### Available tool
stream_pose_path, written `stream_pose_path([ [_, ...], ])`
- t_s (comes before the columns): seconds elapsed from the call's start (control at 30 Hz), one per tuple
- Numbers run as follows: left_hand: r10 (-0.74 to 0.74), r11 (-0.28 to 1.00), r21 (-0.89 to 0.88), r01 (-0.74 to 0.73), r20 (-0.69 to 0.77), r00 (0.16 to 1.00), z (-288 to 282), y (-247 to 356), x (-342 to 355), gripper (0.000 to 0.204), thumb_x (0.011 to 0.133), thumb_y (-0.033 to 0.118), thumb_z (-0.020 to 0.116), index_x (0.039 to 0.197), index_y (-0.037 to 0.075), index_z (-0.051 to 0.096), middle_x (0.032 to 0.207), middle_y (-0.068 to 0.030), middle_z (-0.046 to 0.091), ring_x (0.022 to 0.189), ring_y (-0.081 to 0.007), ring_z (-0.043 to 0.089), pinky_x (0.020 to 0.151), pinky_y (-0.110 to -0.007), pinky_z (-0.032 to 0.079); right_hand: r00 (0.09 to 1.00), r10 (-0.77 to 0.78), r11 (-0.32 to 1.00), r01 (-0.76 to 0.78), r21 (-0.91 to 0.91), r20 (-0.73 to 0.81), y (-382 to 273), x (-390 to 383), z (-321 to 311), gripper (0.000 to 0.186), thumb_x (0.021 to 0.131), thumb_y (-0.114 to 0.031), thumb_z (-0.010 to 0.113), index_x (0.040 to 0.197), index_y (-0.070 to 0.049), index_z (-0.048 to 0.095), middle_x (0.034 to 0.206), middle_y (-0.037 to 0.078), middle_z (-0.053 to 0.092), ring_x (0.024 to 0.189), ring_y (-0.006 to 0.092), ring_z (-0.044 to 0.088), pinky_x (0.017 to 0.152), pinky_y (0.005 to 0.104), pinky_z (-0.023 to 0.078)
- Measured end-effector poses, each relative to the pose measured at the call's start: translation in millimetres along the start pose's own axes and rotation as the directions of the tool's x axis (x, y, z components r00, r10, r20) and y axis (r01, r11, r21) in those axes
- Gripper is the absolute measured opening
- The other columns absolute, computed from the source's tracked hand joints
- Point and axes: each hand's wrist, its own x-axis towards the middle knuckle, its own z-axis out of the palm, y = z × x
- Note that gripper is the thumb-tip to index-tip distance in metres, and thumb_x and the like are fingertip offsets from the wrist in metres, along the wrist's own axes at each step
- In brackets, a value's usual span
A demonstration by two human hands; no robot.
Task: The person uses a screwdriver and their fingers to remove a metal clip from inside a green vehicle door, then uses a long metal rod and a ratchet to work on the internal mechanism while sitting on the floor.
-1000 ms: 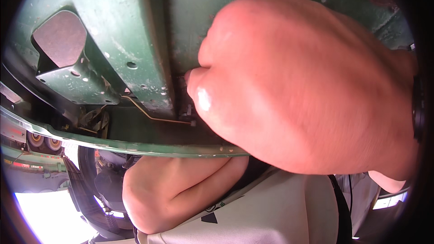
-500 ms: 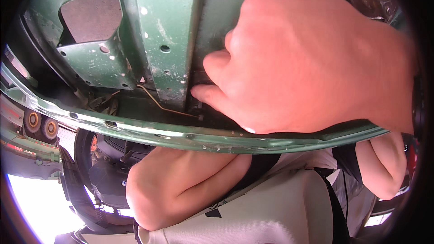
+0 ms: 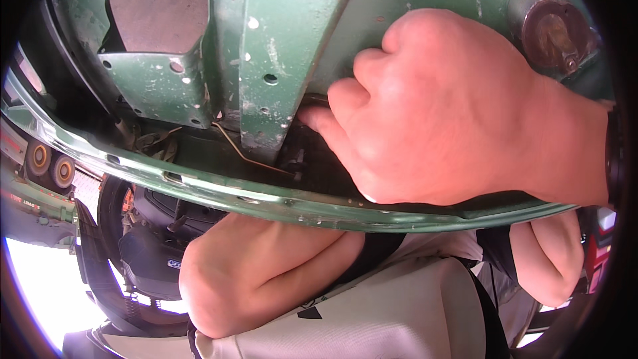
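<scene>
My right hand (image 3: 425,113), with a dark band at the wrist, is at the green painted metal underside (image 3: 279,40), just right of a raised beam with holes. Its fingers are curled, with the lowest one reaching into a dark recess behind the lip (image 3: 199,193); the fingertips are hidden, so what they grip is unclear. A thin bent metal line (image 3: 239,149) and a small fitting (image 3: 296,169) lie left of the hand. A bracket with a large opening (image 3: 146,83) is at upper left. My left hand is not in view.
A round rusty fitting (image 3: 548,33) sits at upper right. Below the lip are bare bent legs (image 3: 226,272), a cream padded surface (image 3: 372,319) and black machinery (image 3: 146,252), possibly a scooter. A vehicle with double wheels (image 3: 50,166) shows at far left.
My right hand appears smaller and farther from the camera, its lowest finger now tucked deeper into the recess. The view has shifted, bringing the round fitting fully into sight.
</scene>
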Motion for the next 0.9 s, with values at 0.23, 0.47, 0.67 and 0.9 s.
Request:
stream_pose_path([
  [0.23, 0.013, 1.000, 0.020, -0.011, -0.098, 0.995, 0.4, 6.3, -12.8, 0.017, 0.071, -0.001, 0.074, 0.087, -0.003, 0.070, 0.084, -0.0095, 0.065, 0.081, -0.0282, 0.065, 0.087, -0.038, 0.053, 0.948, 0.179, 0.918, -0.065, 0.390, -0.265, 10.1, -0.2, 4.9, 0.017, 0.067, -0.015, 0.066, 0.065, -0.009, 0.050, 0.067, 0.001, 0.038, 0.053, 0.0147, 0.045, 0.038, 0.0312, 0.034],
  [0.47, 0.025, 0.997, 0.077, -0.008, -0.225, 0.974, 7.9, 29.0, -25.3, 0.015, 0.071, -0.001, 0.075, 0.086, -0.003, 0.070, 0.082, -0.0088, 0.064, 0.080, -0.0279, 0.064, 0.087, -0.038, 0.052, 0.961, 0.060, 0.978, -0.003, 0.209, -0.269, 4.4, 0.4, -0.3, 0.014, 0.071, -0.016, 0.065, 0.071, -0.008, 0.052, 0.074, 0.003, 0.044, 0.060, 0.0152, 0.051, 0.043, 0.0307, 0.039],
  [0.67, 0.024, 0.995, 0.102, 0.011, -0.340, 0.940, 11.4, 43.9, -37.5, 0.015, 0.071, -0.001, 0.075, 0.085, -0.003, 0.070, 0.080, -0.0082, 0.064, 0.078, -0.0276, 0.064, 0.086, -0.038, 0.052, 0.982, -0.064, 0.998, 0.058, -0.039, -0.179, 8.8, -4.8, -11.0, 0.013, 0.082, -0.015, 0.064, 0.074, -0.008, 0.056, 0.077, 0.003, 0.051, 0.071, 0.0159, 0.063, 0.051, 0.0324, 0.051],
  [0.9, -0.109, 0.976, 0.100, 0.191, -0.534, 0.838, 23.2, 90.9, -33.3, 0.014, 0.071, -0.002, 0.075, 0.083, -0.002, 0.069, 0.078, -0.0075, 0.063, 0.076, -0.0273, 0.064, 0.086, -0.038, 0.052, 0.989, -0.074, 0.987, 0.091, 0.129, -0.132, 21.9, 0.8, -25.6, 0.027, 0.084, -0.014, 0.064, 0.111, -0.009, 0.065, 0.088, 0.006, 0.057, 0.070, 0.0236, 0.066, 0.051, 0.0385, 0.053],
])
